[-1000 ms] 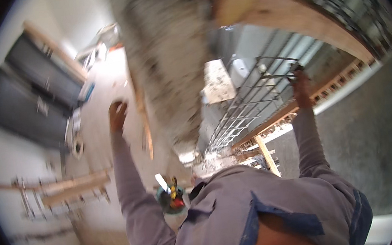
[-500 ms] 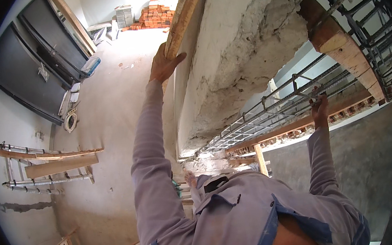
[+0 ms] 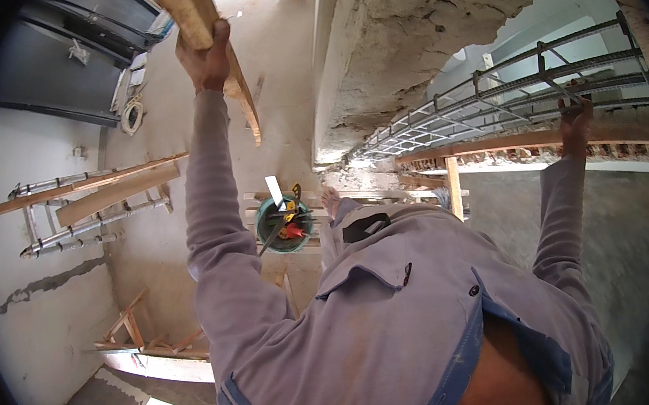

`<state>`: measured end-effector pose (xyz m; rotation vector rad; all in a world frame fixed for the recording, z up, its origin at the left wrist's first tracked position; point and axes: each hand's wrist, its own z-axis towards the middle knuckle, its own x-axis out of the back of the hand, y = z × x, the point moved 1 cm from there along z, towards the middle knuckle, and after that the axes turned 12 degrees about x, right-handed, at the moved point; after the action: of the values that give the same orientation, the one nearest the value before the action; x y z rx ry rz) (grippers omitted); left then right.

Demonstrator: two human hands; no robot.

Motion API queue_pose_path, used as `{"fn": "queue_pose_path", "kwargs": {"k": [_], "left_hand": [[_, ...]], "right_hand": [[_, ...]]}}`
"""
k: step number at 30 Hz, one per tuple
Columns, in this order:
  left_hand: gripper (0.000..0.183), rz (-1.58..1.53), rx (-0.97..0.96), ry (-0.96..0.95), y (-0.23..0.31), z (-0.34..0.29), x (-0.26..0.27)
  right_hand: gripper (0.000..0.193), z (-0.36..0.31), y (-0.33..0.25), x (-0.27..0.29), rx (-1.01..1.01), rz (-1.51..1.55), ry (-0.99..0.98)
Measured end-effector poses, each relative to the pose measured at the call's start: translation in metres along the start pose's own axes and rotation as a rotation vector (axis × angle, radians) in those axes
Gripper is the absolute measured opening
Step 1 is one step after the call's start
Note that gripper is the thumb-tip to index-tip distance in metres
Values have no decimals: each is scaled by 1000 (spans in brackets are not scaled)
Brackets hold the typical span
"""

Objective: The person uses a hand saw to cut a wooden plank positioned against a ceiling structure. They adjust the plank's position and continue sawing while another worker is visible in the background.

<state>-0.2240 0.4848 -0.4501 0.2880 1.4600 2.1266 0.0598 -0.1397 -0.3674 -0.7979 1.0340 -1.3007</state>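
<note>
Likely stiff and weighty, the plank (image 3: 187, 10) suits an edge hold; left grip (image 3: 205, 63) clasps it, right grip (image 3: 576, 127) at steel bars (image 3: 541, 61), closure unclear.

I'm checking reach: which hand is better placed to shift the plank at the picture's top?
The left hand, I'd judge: it is wrapped around the plank, whereas the right hand is off at the rebar cage, across the concrete.

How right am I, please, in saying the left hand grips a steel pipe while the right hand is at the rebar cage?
The left hand grips a wooden board, not a pipe, as the head view shows; the right hand is at the rebar cage.
</note>
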Motion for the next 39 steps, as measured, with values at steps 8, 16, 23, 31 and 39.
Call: {"fn": "queue_pose_path", "kwargs": {"k": [8, 16, 23, 31, 39], "left_hand": [[56, 194, -139, 435, 27, -4, 63], [44, -176, -135, 311, 121, -18, 74], [47, -226, -90, 346, 135, -46, 67], [81, 154, -23, 592, 138, -64, 43], [98, 367, 144, 818, 115, -116, 3]], "right_hand": [[50, 11, 9, 11, -2, 3, 12], [47, 9, 7, 7, -9, 42, 3], [39, 6, 7, 2, 3, 52, 14], [30, 4, 7, -1, 34, 78, 34], [29, -7, -5, -12, 3, 27, 53]]}}
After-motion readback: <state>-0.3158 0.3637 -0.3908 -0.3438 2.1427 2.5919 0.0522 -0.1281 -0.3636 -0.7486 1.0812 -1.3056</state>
